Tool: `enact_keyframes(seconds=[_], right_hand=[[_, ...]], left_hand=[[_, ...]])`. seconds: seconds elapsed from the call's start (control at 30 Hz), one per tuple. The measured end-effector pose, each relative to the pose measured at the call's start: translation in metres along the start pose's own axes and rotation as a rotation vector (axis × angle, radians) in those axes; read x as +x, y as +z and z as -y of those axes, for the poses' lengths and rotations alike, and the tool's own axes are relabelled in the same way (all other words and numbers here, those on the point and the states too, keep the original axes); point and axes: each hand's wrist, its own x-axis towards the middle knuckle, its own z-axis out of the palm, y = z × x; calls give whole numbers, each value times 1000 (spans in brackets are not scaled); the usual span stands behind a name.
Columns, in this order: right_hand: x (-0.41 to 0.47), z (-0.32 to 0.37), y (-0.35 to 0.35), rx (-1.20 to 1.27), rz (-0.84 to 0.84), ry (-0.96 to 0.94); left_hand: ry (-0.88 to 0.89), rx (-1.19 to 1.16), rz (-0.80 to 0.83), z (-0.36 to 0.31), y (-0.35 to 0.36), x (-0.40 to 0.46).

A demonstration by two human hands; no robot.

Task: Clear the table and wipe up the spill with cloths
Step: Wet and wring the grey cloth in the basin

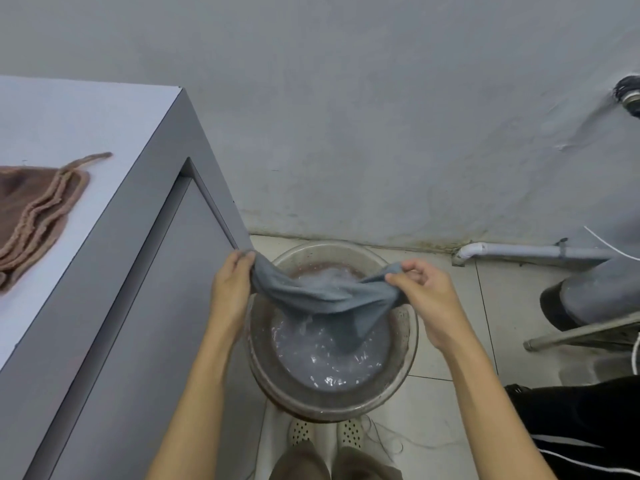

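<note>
While the round basin [332, 393] stands on the pale tiled floor [446, 341], both hands hold a grey cloth [322, 296] stretched above it. The left hand [230, 289] grips one end of the cloth over the basin's left rim, with the fingers [242, 259] curled around the bunched fabric. The right hand [429, 299] pinches the other end over the basin's right rim, between thumb and bent fingers [412, 268]. The cloth looks wet and heavy; it sags in soft folds between the hands, and one pointed corner hangs down into the water [329, 355]. The water inside the basin is cloudy and grey, with small bright ripples on its surface. The basin seems to be of thin, worn plastic, with brownish stains around the inner wall and the rim.

Left of the basin stands a grey cabinet with a smooth white tabletop [69, 133]. On this tabletop, well apart from the basin, lies a brown cloth [31, 216], folded in layers, with a thick corded edge that makes wavy lines. Behind the basin rises a rough grey wall [346, 116], stained along its foot. Right of the basin, a white plastic pipe [519, 252] runs along the wall's base. Just below the basin, two pale perforated shoes [349, 433] show.
</note>
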Motion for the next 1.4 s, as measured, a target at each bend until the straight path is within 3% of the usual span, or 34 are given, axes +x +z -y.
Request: enact_keyframes(seconds=[0.1,0.3,0.5,0.67,0.83,0.9,0.97,1.07,1.23,1.4], right_hand=[[-3,6,-12,64,-70,-37],[1,5,-18,168,-131,-5],[-5,10,-31,69,-32,-152],[2,8,-20,9,29,-155],[7,13,-5,-22,71,-208],[10,4,-1,-165,93,-189],[15,-11,6,-500,131,-146],[23,-38,20,-902,203,-64],[23,-83,43,-1105,342,64],[19,-93,58,-1367,362,46]], left_hand=[[75,13,-86,-3,-10,-1],[328,462,-92,-11,-10,-6],[260,551,-93,-24,-12,2],[255,703,105,-42,-8,3],[280,545,332,-62,0,-9],[239,588,448,-54,0,-9],[196,817,532,-28,6,-3],[98,1049,504,20,21,1],[87,1271,438,66,36,-6],[128,1473,505,66,47,-12]])
